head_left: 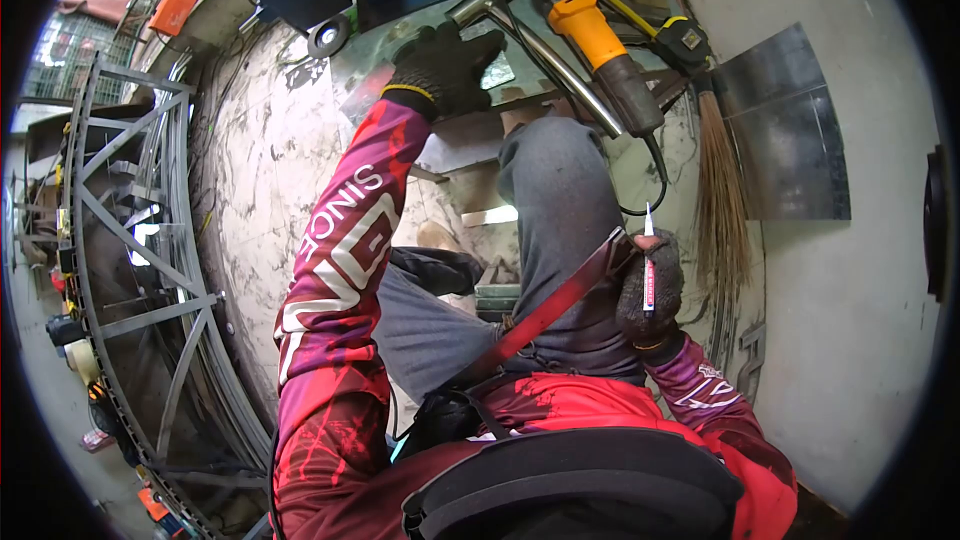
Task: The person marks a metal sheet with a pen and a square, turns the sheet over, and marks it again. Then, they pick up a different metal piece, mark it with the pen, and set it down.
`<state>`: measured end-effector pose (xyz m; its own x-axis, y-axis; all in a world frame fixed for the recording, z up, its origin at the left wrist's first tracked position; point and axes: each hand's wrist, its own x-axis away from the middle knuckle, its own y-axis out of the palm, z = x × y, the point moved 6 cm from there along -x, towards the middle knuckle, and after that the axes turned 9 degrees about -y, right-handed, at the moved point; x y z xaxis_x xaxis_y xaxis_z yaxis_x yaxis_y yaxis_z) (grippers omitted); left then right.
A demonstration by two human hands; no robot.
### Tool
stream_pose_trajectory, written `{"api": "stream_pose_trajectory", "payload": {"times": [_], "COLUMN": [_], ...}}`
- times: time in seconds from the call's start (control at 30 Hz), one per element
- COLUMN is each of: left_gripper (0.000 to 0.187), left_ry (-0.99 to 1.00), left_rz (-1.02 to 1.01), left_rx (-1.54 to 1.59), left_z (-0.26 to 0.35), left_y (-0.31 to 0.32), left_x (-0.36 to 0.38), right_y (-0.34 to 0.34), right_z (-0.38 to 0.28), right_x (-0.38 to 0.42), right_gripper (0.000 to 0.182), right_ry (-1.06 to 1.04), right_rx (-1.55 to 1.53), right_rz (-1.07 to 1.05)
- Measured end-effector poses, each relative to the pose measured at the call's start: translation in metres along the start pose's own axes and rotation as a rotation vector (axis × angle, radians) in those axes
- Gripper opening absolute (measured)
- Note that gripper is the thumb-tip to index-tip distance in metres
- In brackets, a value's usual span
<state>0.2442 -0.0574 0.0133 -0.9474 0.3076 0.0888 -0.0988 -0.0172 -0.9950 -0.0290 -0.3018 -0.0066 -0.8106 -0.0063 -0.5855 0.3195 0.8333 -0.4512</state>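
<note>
My left hand (447, 70), in a dark work glove, reaches over the work table (375, 45) with its fingers apart. Its fingertips are right by the head of a metal hammer (484, 2), whose shiny handle slants toward my knee. An orange angle grinder (585, 35) with a brown disc lies just right of the hammer. Beside my right knee, my gloved right hand (660, 285) is closed around a slim white marker pen (649, 283) with red print, tip pointing up. A red strap (545, 322) runs from my waist to this hand.
A yellow-black tape measure (682, 40) lies right of the grinder. A straw broom (722, 180) and a dark metal sheet (785, 130) lean by the right wall. Along the left stands a grey metal frame (140, 210). The grinder's cord (661, 168) hangs near my knee.
</note>
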Motion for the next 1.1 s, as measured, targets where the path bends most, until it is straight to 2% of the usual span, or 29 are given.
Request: {"api": "stream_pose_trajectory", "payload": {"times": [0.1, 0.23, 0.33, 0.4, 0.53, 0.63, 0.7, 0.73, 0.77, 0.83, 0.9, 0.97, 1.03, 1.1], "left_gripper": [0.074, 0.074, 0.069, 0.061, 0.056, 0.063, 0.078, 0.085, 0.085, 0.074, 0.064, 0.065, 0.072, 0.080], "left_ry": [-0.089, -0.089, -0.063, -0.066, -0.043, -0.061, -0.051, -0.084, -0.086, -0.018, -0.105, -0.364, -0.488, -0.396], "left_rz": [-0.092, -0.095, -0.056, -0.136, -0.066, -0.091, 0.001, 0.018, 0.018, 0.155, 0.235, 0.151, 0.121, 0.150], "left_rx": [0.025, 0.023, 0.009, -0.097, -0.114, -0.155, -0.146, 0.001, -0.001, 0.537, 0.620, 0.859, 0.753, 0.586], "left_z": [0.002, 0.003, 0.007, 0.009, 0.009, 0.006, 0.003, -0.006, -0.018, -0.056, -0.108, -0.174, -0.192, -0.173], "left_y": [0.003, 0.006, 0.001, -0.005, -0.003, -0.007, -0.020, -0.028, -0.030, -0.045, -0.040, -0.006, -0.001, -0.005], "left_x": [-0.004, -0.004, -0.004, -0.001, 0.000, 0.005, 0.013, 0.018, 0.022, 0.038, 0.051, 0.063, 0.082, 0.097], "right_y": [0.001, 0.000, -0.001, -0.001, 0.000, 0.000, -0.001, -0.002, -0.002, -0.001, -0.001, 0.000, 0.002, 0.006], "right_z": [0.003, 0.003, -0.001, 0.000, 0.000, 0.002, -0.001, -0.002, -0.002, 0.000, -0.002, -0.006, -0.007, -0.005], "right_x": [0.002, 0.003, -0.004, -0.003, -0.004, -0.002, -0.006, -0.006, -0.005, -0.001, -0.003, -0.006, -0.006, -0.004], "right_gripper": [0.028, 0.028, 0.026, 0.026, 0.026, 0.025, 0.026, 0.026, 0.026, 0.026, 0.026, 0.025, 0.024, 0.024], "right_ry": [0.035, 0.046, -0.015, -0.019, 0.006, 0.007, -0.002, 0.000, -0.001, 0.022, -0.012, -0.053, -0.010, 0.030], "right_rx": [-0.021, -0.019, -0.003, -0.003, -0.074, -0.027, -0.023, -0.018, -0.021, -0.038, -0.006, 0.019, -0.006, -0.059], "right_rz": [-0.019, -0.030, 0.020, 0.023, 0.060, 0.045, 0.036, 0.030, 0.029, 0.053, 0.047, 0.029, 0.042, 0.036]}}
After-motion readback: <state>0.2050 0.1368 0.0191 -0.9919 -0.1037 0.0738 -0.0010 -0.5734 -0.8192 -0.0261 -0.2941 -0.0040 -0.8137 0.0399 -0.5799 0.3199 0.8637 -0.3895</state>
